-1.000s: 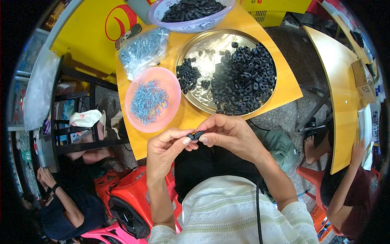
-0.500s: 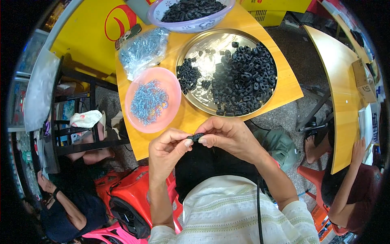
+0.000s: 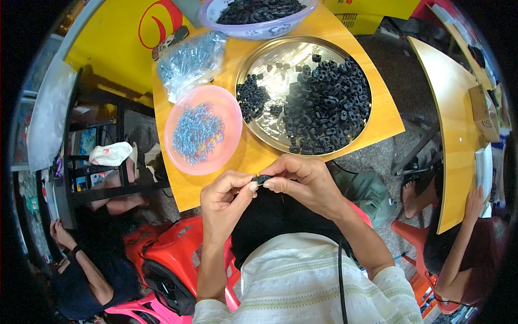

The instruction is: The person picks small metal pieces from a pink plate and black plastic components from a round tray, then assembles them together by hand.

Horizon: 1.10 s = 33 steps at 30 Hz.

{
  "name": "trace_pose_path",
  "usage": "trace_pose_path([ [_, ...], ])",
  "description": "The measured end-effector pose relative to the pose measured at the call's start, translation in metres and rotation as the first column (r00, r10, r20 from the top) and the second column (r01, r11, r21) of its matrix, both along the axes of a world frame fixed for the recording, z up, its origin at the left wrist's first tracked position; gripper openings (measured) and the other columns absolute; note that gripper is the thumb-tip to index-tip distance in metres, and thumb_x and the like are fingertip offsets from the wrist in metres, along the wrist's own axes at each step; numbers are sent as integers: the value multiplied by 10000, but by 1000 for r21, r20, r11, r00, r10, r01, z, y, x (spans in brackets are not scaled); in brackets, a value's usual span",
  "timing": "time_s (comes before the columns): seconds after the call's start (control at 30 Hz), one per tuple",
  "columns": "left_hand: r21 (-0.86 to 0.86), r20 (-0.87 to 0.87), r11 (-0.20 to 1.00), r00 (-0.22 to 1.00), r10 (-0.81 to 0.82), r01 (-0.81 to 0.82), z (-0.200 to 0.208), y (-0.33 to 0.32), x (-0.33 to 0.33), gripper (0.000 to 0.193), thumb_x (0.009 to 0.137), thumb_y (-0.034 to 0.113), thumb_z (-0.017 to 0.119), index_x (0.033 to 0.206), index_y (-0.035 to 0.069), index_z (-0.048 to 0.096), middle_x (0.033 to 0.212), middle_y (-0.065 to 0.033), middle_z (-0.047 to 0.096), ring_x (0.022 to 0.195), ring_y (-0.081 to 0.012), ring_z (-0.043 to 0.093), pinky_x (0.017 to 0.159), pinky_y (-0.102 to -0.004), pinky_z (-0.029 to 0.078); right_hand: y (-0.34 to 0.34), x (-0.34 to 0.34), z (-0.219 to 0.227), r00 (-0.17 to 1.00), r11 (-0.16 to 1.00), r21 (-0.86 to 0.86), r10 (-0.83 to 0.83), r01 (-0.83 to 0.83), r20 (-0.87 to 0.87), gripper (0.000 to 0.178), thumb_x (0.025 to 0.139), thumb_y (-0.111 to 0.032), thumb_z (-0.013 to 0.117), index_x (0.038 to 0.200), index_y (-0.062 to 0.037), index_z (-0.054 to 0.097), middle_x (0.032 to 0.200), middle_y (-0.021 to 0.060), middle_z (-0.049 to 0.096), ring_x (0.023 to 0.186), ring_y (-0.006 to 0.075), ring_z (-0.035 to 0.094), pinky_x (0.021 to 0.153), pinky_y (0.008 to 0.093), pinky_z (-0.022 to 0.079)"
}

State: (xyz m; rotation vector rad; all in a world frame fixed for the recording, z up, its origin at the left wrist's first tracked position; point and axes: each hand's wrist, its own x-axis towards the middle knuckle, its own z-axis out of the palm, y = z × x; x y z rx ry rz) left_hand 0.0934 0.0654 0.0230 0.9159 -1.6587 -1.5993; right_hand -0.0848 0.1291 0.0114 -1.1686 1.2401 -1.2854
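In front of my body, just off the table's near edge, a small black ribbed plastic piece (image 3: 262, 179) is pinched between my two hands. My left hand (image 3: 224, 195) grips its left end with thumb and forefinger. My right hand (image 3: 302, 181) has its right end in the same kind of pinch. A thin yellowish line shows under the piece between the thumbs; what it is I cannot make out. Beyond my hands stands a round metal tray (image 3: 278, 125) with many small hollow black plastic parts (image 3: 326, 102) and a smaller heap of finer black parts (image 3: 251, 98).
Left of the tray are a pink bowl (image 3: 232, 127) of small bluish coil-like pieces (image 3: 197, 132) and a clear bag (image 3: 191, 59) of similar ones. A lilac basin (image 3: 264, 31) of black pieces stands at the back. Other people sit left and right, near red stools (image 3: 181, 245).
The black piece is tilted slightly differently between my fingertips, and the yellowish line now shows beneath it. Both hands stay in nearly the same place. The whole view has shifted a little.
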Motion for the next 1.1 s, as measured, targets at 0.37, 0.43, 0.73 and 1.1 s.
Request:
trace_pose_path([
  [0.37,406,-370,861,917,-151,306,1,0,27,168,799,-3,664,961,-40,636,923,-129,635,817,-202,647,733,-305,545,11,1,29,969,983,-12,183,-184,166,110,835,-39,644,927,21,635,830,72,660,762,100,639,648,227,513],
  [0.43,574,-443,752,895,-48,324,2,4,27,242,795,10,671,1025,-33,611,1034,-125,608,913,-203,625,771,-318,547,11,6,31,966,975,-58,220,-214,132,114,837,-28,637,939,23,634,854,84,662,766,122,651,646,237,522],
  [0.73,599,-454,725,890,-41,340,5,6,41,105,807,31,670,894,-24,650,1031,-146,575,866,-195,622,706,-295,571,9,21,33,974,978,14,206,-208,98,144,792,-18,689,920,33,646,845,83,661,743,105,641,631,220,517],
  [1.1,561,-447,737,887,-114,377,-18,14,36,66,807,1,665,855,9,621,1013,-84,558,877,-156,595,801,-265,488,14,15,21,957,939,197,259,-281,128,151,808,-69,697,929,10,651,833,48,665,752,85,624,647,214,512],
])
